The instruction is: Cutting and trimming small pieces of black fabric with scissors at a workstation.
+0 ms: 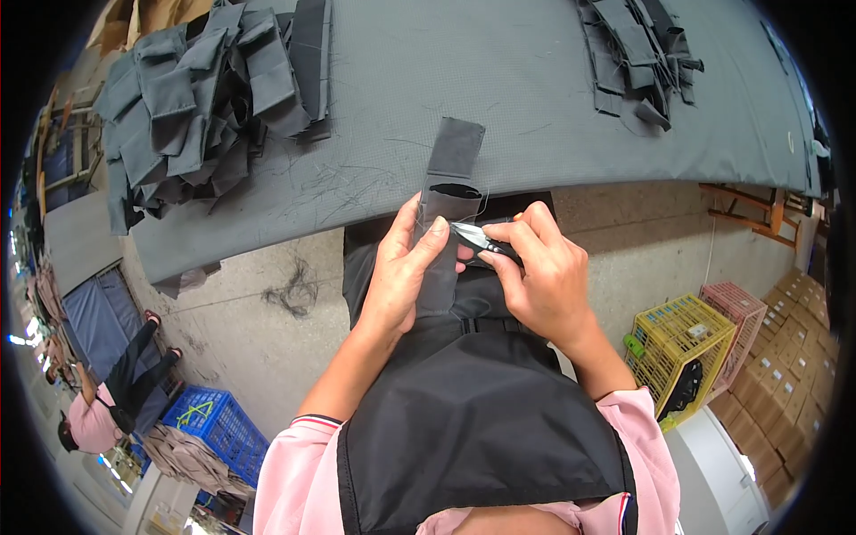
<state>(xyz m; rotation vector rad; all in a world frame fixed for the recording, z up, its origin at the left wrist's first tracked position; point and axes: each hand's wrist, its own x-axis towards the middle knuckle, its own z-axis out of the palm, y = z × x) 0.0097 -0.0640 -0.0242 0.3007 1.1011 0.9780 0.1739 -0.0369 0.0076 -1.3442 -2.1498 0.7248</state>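
My left hand is closed on a dark grey fabric strip, thumb on top near a folded, open-ended section. The strip's far end rests on the cloth-covered table's near edge, and its lower part hangs toward my black apron. In my right hand is a pair of small thread snips with silver blades and a black body. The blade tips meet the strip's edge beside my left thumb. Loose threads stick out from the strip there.
A heap of grey fabric pieces covers the table's far left, a smaller pile its far right. Cut threads litter the table and floor. Blue, yellow and pink crates stand around. Another person is at the left.
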